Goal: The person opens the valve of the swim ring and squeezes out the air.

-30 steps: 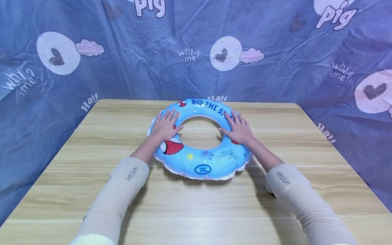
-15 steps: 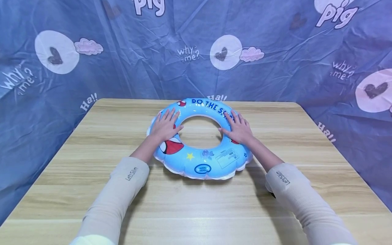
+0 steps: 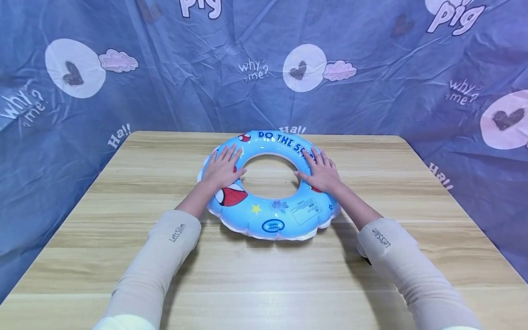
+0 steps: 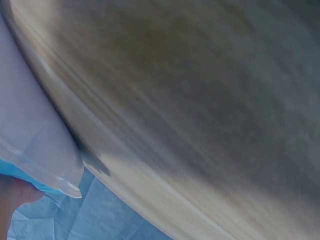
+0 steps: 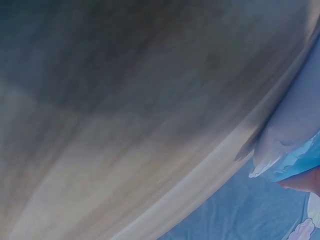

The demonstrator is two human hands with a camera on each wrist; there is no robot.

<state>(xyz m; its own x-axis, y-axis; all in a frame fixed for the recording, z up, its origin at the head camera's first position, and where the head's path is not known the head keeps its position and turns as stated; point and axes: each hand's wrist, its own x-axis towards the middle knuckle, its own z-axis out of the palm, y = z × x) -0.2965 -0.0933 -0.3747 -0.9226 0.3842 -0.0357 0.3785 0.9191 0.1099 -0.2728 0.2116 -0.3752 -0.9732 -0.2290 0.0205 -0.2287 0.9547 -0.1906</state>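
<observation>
Blue and glossy, an inflated ring (image 3: 268,214) lay on the wood-grained table (image 3: 264,284), toward its far side and about midway across. Its top carried a yellow star (image 3: 256,209), an oval emblem (image 3: 273,225) and dark-blue lettering beginning "DO THE", with the rest partly covered by fingers.

On the ring's left side rested the left hand (image 3: 224,168), palm down, its fingers straight and spread, grasping nothing. Opposite, the right hand (image 3: 322,173) lay the same way, fingers fanned across the lettering's end. Both thumbs pointed inward, toward the hole. The 2 wrist views caught the ring's pale underside at the picture's edge, with only a sliver of each hand.

Pale sleeves (image 3: 148,270) covered both forearms. Behind the table hung a creased blue cloth (image 3: 185,82), printed with hearts, pink clouds and words.
</observation>
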